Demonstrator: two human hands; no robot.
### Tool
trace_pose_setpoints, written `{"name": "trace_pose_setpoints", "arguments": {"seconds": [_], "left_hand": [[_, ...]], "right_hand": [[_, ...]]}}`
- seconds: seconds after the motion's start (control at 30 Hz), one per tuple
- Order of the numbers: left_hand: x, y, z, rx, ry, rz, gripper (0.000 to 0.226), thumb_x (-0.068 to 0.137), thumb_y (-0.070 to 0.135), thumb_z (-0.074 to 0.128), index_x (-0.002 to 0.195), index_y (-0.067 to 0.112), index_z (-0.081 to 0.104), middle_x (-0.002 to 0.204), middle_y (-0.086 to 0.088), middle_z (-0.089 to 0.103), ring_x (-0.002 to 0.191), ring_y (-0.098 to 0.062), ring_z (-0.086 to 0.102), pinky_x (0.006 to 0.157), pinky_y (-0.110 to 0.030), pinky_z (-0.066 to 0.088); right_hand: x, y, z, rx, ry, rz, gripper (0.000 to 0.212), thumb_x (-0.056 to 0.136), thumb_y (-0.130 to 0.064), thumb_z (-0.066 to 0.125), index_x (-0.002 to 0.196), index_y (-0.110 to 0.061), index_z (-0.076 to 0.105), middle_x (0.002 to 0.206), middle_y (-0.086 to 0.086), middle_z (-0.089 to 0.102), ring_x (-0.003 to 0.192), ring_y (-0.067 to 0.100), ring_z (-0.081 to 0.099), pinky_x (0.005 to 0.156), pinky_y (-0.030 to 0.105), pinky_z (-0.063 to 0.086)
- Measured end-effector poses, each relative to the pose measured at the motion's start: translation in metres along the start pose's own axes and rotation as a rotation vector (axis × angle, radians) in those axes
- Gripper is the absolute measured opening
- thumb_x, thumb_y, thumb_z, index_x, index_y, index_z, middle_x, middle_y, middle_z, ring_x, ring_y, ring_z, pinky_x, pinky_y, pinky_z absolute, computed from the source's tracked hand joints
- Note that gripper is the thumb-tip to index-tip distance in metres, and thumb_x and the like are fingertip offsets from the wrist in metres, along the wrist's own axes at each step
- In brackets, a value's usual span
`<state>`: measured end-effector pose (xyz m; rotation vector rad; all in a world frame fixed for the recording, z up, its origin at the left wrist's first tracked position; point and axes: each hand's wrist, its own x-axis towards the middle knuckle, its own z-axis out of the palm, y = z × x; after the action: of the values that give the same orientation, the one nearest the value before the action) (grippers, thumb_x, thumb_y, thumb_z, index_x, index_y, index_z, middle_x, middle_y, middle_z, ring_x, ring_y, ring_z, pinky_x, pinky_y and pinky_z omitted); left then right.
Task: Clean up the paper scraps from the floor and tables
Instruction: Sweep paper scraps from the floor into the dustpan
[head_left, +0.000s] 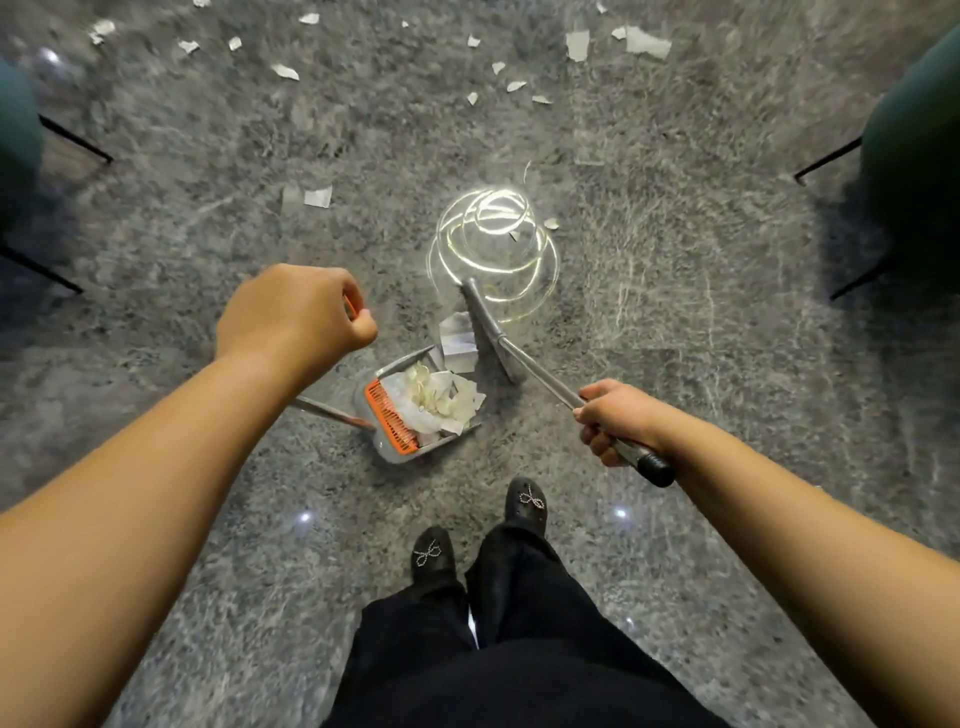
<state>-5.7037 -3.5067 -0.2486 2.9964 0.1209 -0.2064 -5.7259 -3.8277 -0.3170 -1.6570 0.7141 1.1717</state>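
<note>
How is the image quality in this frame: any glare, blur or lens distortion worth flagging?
Head view: a ceiling light reflects as bright looping rings on the glossy floor, just beyond the broom head. The far paper scraps and the frame edges look smeared. Wide-angle distortion stretches both forearms. The left hand, right hand and dustpan stay readable.

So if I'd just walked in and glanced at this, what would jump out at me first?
Probably the dustpan in the middle of the floor, heaped with white paper, with the broom head just beyond its mouth nudging a larger scrap toward it. The left hand grips the dustpan's handle and the right hand grips the broom's metal pole. Farther ahead, more torn scraps dot the grey stone floor.
</note>
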Motion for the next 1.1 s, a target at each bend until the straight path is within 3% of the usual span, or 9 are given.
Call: {"name": "trace_pose_setpoints", "arguments": {"seconds": [0.17, 0.3, 0.57, 0.73, 0.93, 1.1], "left_hand": [[0.004, 0.004, 0.002, 0.024, 0.009, -0.02, 0.014, 0.078, 0.045, 0.063, 0.078, 0.032, 0.065, 0.075, 0.001, 0.068, 0.068, -0.026, 0.058, 0.055, -0.028, 0.036], [0.006, 0.006, 0.004, 0.034, 0.027, -0.037, 0.013, 0.078, 0.044, 0.064, 0.078, 0.031, 0.067, 0.07, 0.003, 0.065, 0.061, -0.022, 0.053, 0.053, -0.026, 0.035], [0.002, 0.005, 0.003, 0.02, 0.038, -0.05, 0.014, 0.078, 0.045, 0.064, 0.08, 0.031, 0.068, 0.072, 0.003, 0.066, 0.062, -0.02, 0.048, 0.055, -0.027, 0.036], [-0.002, 0.003, 0.001, 0.014, 0.035, -0.05, 0.013, 0.079, 0.044, 0.064, 0.08, 0.031, 0.068, 0.065, 0.007, 0.055, 0.062, -0.02, 0.048, 0.054, -0.026, 0.034], [-0.004, -0.004, 0.002, -0.003, 0.04, -0.014, 0.013, 0.08, 0.044, 0.062, 0.078, 0.032, 0.066, 0.068, 0.006, 0.061, 0.062, -0.02, 0.051, 0.048, -0.022, 0.029], [-0.012, -0.015, 0.002, -0.071, 0.036, -0.061, 0.013, 0.079, 0.046, 0.063, 0.076, 0.033, 0.063, 0.069, 0.007, 0.06, 0.064, -0.02, 0.05, 0.051, -0.026, 0.033]], "right_hand": [[0.045, -0.031, -0.023, -0.223, 0.022, -0.023, 0.013, 0.096, 0.0, 0.039, 0.1, -0.012, 0.042, 0.06, 0.009, 0.042, 0.035, 0.013, 0.035, 0.041, 0.018, 0.034], [0.073, -0.045, -0.028, -0.412, 0.026, -0.022, 0.018, 0.094, -0.001, 0.039, 0.111, -0.007, 0.04, 0.061, 0.012, 0.047, 0.038, 0.017, 0.039, 0.043, 0.024, 0.037], [0.075, -0.029, -0.018, -0.58, -0.04, 0.067, 0.033, 0.095, -0.005, 0.036, 0.127, -0.014, 0.03, 0.063, 0.013, 0.047, 0.046, 0.019, 0.04, 0.048, 0.028, 0.036], [0.051, 0.0, -0.003, -0.447, -0.081, 0.107, 0.03, 0.097, -0.006, 0.037, 0.124, -0.019, 0.031, 0.066, 0.011, 0.046, 0.044, 0.016, 0.039, 0.045, 0.024, 0.037], [0.021, 0.028, 0.045, -0.201, -0.164, 0.136, 0.029, 0.098, -0.006, 0.036, 0.123, -0.02, 0.034, 0.069, 0.007, 0.041, 0.037, 0.007, 0.035, 0.038, 0.018, 0.035], [-0.005, 0.04, 0.08, -0.016, -0.204, 0.127, 0.029, 0.099, -0.005, 0.037, 0.122, -0.023, 0.035, 0.068, 0.006, 0.04, 0.034, 0.005, 0.034, 0.035, 0.014, 0.032]]}}
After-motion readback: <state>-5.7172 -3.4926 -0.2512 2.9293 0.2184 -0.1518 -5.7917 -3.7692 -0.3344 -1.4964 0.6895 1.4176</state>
